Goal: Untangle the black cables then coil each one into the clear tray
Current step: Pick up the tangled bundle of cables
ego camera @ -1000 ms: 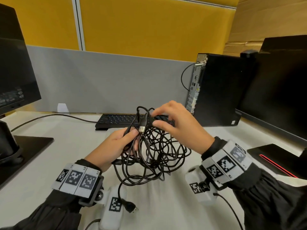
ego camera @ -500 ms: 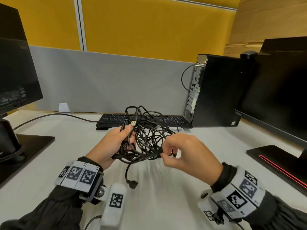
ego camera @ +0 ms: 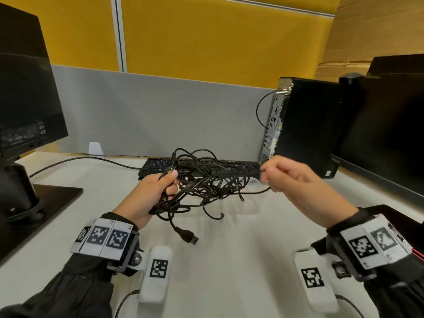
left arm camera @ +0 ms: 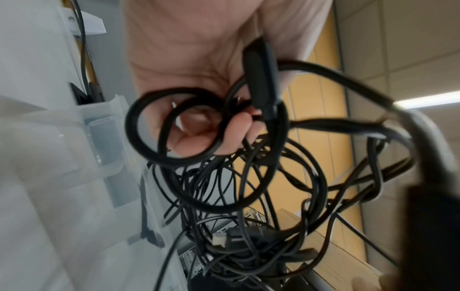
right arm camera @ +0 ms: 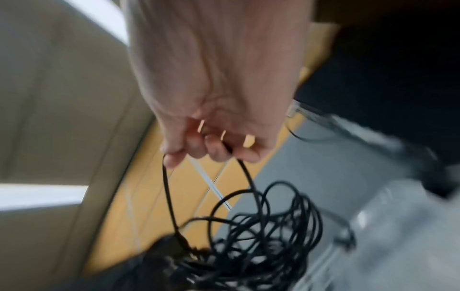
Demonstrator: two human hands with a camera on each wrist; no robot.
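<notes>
White desk (ego camera: 229, 260), both hands gripping tangled cables (ego camera: 206, 182)

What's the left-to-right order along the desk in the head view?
Left monitor → left hand, gripping the black cable tangle → right hand, pinching a strand pulled from it → computer tower → right monitor. Keyboard sits behind the tangle, so it is left out.

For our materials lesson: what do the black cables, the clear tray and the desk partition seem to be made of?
Black cables: apparently rubber or soft-plastic jackets, matte, bending into loose loops; one hanging plug looks like moulded plastic with a metal tip.
Clear tray: probably plastic, frosted and translucent, with moulded walls.
Desk partition: seemingly grey fabric or felt, flat and without shine.
</notes>
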